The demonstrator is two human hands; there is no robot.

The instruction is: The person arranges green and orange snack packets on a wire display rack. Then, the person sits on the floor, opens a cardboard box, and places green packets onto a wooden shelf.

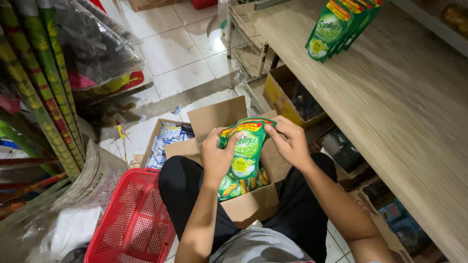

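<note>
Both the left hand [217, 156] and the right hand [288, 141] are gripping one green pouch [245, 148] above the open carton [253, 202] — more pouches are waiting inside, a few already standing on the wooden shelf [390, 107].

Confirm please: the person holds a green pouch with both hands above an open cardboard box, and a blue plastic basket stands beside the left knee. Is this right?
Not quite: the head view shows the basket is red, not blue. The rest holds: both hands, left and right, hold the green pouch above the open cardboard box.
</note>
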